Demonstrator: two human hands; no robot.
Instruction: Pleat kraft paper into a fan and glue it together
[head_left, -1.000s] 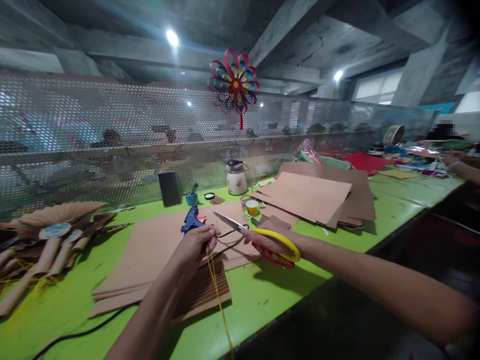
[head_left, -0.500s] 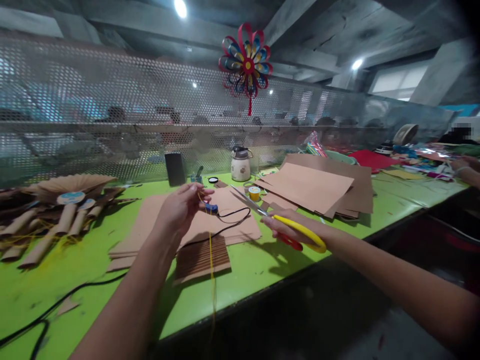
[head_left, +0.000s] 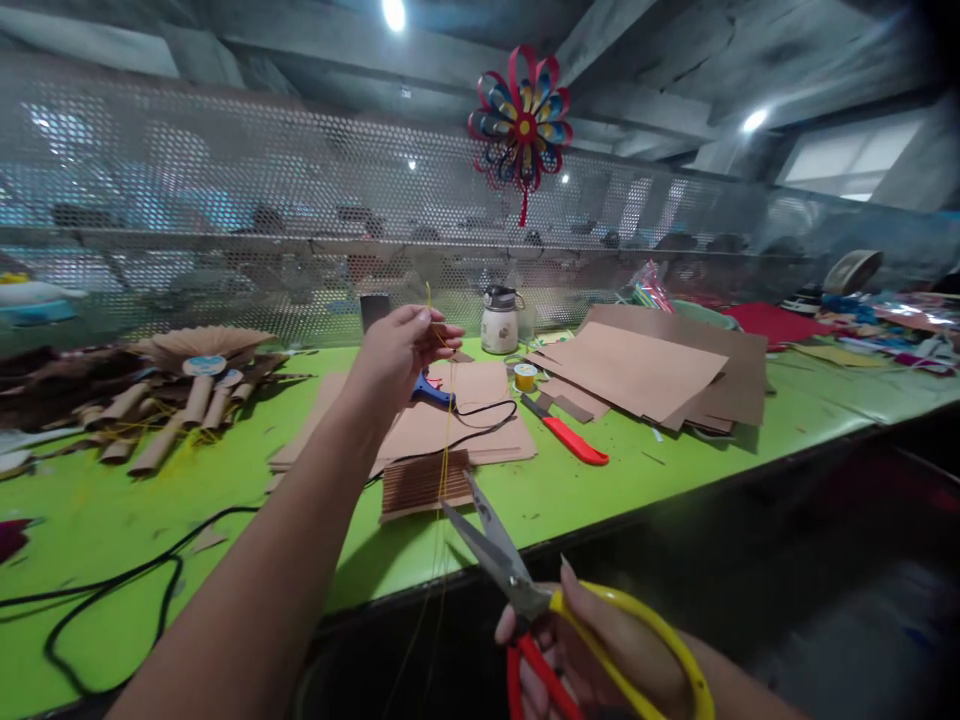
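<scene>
Left hand (head_left: 401, 352): raised beyond the corrugated card (head_left: 409, 488), fingertips pinched together on yellow thread (head_left: 446, 462).
Yellow thread: hanging down to the near side of the corrugated card.
Right hand (head_left: 622, 625): clamped on the scissors (head_left: 517, 583), to the near right of the corrugated card.
Scissors: 2 blades parted, tips close to the yellow thread; cannot tell whether touching.
Blue glue gun (head_left: 433, 393): behind the corrugated card.

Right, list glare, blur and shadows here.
Head view: a ceiling light glares; head view: the perforated screen looks soft; head view: shadow darkens the green table beside the left arm; head view: yellow thread looks faint against the dark below.
</scene>
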